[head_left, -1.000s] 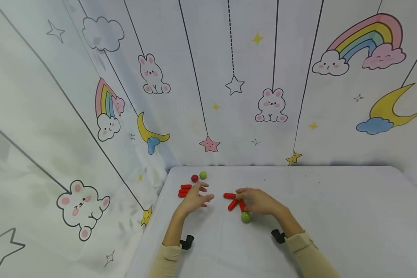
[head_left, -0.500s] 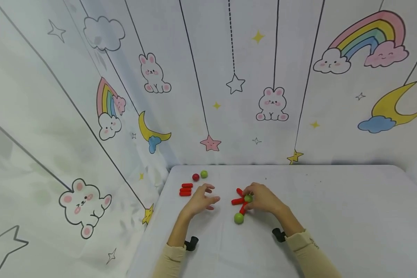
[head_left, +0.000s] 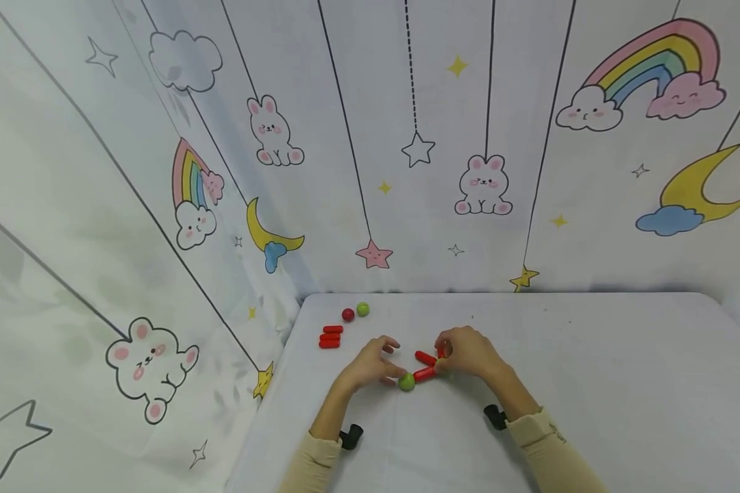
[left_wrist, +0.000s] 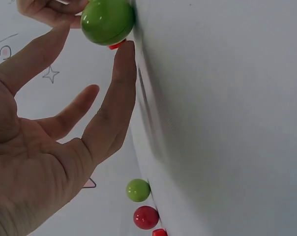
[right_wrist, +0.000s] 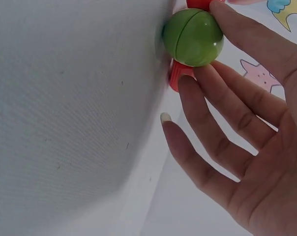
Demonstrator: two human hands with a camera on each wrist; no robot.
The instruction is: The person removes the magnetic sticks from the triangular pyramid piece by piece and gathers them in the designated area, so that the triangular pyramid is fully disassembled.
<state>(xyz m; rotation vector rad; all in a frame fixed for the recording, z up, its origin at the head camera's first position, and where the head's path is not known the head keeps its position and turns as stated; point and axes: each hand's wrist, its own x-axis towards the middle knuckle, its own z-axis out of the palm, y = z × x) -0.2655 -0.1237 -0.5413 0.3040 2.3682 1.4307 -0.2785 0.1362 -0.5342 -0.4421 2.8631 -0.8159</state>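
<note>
Between fingertips of the right hand (head_left: 469, 350), pinched, sits a glossy green ball (right_wrist: 195, 38); just beside the loosely spread left hand (head_left: 370, 363), a second green ball (left_wrist: 107, 20); both likely light, stiff, slippery; best held around the middle.

We see the left hand (head_left: 373, 364) shifted toward four o'clock, now near the glossy green outer ball (head_left: 407, 381), which has swung clockwise around the glossy green hub ball (right_wrist: 193, 38) from seven o'clock to eight.

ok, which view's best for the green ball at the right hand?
Right wrist: the green ball shows large, seam visible, touching the right hand. Head: small, mostly hidden by that hand. Left wrist: can't make it out.
</note>
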